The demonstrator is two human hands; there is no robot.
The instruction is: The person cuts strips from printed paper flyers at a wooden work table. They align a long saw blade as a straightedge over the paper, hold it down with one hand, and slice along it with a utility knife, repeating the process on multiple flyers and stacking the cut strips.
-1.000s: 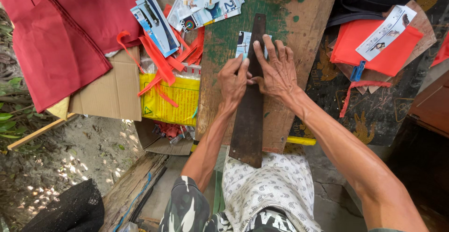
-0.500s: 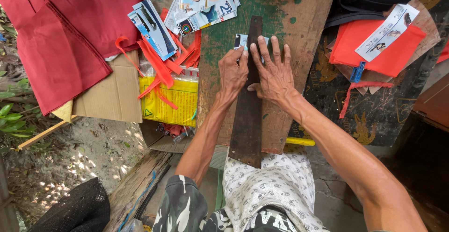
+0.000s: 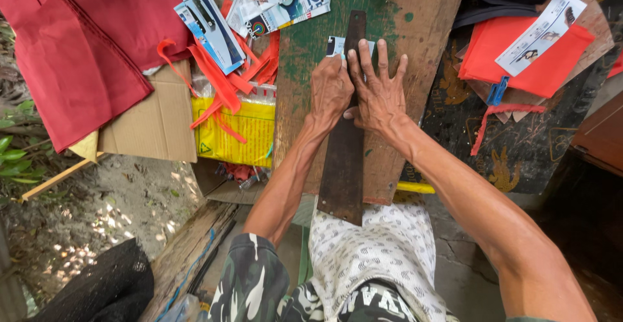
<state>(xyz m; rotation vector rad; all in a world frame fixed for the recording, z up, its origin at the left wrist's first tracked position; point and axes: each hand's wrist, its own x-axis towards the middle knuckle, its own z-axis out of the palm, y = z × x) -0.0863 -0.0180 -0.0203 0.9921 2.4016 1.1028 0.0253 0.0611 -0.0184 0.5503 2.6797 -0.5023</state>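
A long dark rusty metal strip [image 3: 344, 160] lies lengthwise on a green-stained wooden board [image 3: 415, 43]. My right hand [image 3: 378, 88] presses flat on the strip, fingers spread. My left hand [image 3: 329, 87] sits beside it with its fingers curled against the strip's left edge. A small pale printed paper piece [image 3: 335, 45] pokes out from under the strip near my fingertips. Whether my left hand holds a small tool is hidden.
Dark red cloth [image 3: 84, 43] and cardboard [image 3: 152, 124] lie at left. A yellow plastic packet [image 3: 241, 131], orange-red strips [image 3: 217, 79] and printed leaflets [image 3: 279, 1] sit beside the board. Orange-red fabric [image 3: 519, 53] with a paper slip lies at right. A patterned cloth [image 3: 383, 250] covers my lap.
Both hands have slid slightly farther up the strip and shifted a little. The strip and the paper piece stay in place.
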